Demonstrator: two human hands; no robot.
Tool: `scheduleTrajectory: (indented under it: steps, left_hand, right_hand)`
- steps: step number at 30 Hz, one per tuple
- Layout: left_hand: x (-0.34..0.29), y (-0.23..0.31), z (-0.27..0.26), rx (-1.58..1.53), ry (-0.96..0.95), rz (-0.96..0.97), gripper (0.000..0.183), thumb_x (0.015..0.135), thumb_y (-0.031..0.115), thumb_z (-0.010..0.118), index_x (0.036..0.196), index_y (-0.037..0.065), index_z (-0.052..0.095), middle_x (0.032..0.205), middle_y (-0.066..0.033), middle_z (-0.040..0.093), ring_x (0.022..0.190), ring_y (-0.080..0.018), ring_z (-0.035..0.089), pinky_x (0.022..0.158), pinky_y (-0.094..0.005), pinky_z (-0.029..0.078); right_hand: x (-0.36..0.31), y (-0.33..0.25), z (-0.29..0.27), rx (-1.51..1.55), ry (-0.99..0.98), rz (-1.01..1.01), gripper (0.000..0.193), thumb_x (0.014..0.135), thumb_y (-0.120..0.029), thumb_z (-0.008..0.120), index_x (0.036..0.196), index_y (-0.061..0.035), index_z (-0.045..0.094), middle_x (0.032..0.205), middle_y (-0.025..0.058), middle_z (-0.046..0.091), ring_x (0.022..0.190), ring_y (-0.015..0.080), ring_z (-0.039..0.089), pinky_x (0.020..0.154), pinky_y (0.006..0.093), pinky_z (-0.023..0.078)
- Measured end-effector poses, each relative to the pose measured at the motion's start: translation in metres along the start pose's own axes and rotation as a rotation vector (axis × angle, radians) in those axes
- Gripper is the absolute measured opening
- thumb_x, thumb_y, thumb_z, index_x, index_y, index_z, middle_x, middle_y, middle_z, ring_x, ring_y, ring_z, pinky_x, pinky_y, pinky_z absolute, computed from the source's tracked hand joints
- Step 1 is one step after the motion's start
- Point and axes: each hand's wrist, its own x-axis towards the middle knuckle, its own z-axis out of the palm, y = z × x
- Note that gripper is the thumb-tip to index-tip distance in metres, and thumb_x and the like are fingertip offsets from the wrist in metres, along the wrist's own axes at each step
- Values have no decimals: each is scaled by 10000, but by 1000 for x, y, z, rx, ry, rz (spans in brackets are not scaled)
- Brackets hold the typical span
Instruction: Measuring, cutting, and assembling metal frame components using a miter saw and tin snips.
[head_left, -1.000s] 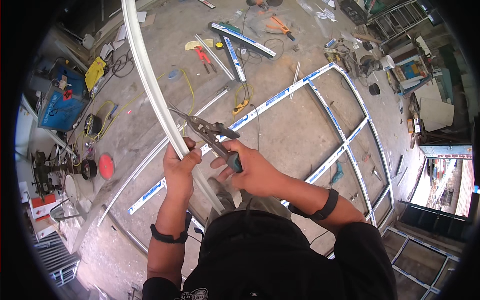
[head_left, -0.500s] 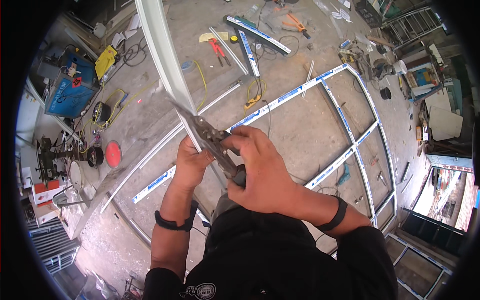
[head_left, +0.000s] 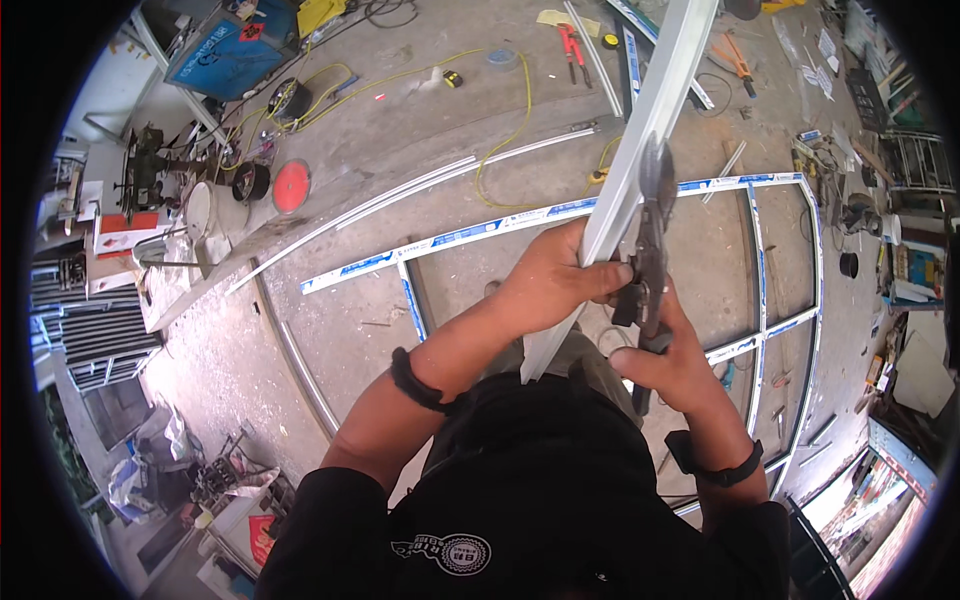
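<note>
My left hand (head_left: 555, 275) is closed around a long pale metal channel (head_left: 660, 105), which slants from my waist up to the top right. My right hand (head_left: 678, 362) grips dark metal snips (head_left: 648, 265) by the handles, the thumb on the near side and the other fingers partly hidden behind the tool. The snips' blades point away from me and lie along the right side of the channel. My left thumb reaches across toward the snips' pivot; whether it touches cannot be made out.
A large white-and-blue-taped frame (head_left: 470, 232) lies on the concrete floor beyond and to the right. Farther off are red-handled cutters (head_left: 572, 50), an orange tool (head_left: 733, 62), a yellow cable (head_left: 528, 95) and a blue box (head_left: 228, 52). A red disc (head_left: 292, 186) is at left.
The channel has swung from leaning left to leaning right, and both hands have moved right with it. The snips now point nearly straight away instead of up-left. My view has turned too.
</note>
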Motion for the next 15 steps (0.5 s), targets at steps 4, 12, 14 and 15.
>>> scheduleTrajectory:
  steps: [4,12,14,15]
  left_hand:
    - [10,19,-25,-99,302,7,275,922,244,669,980,5,545,792,-105,640,686,-177,637,588,-299,515]
    - [3,59,-116,-418,785,145,192,947,214,597,954,34,529,754,-102,584,629,-204,584,507,-288,491]
    - [0,64,-128,-442,800,158,186,948,209,593,943,37,524,759,-97,578,636,-206,583,506,-287,494]
    - [-3,67,-131,-467,820,174,180,949,205,590,933,41,518,763,-93,572,642,-208,582,505,-286,497]
  right_hand:
    - [-23,9,-8,138,-57,158,910,721,-160,745,1490,-35,274,1215,81,502,1189,198,470,1034,364,361]
    - [-42,21,20,58,-321,455,1050,716,-200,792,1529,-9,155,1392,150,439,1322,261,390,1118,376,267]
    - [-51,36,24,4,-316,351,1056,689,-210,799,1528,-32,182,1331,118,450,1256,240,419,1095,371,288]
    - [-54,40,25,-51,-318,248,1064,661,-220,806,1527,-55,210,1270,87,462,1189,218,449,1072,367,310]
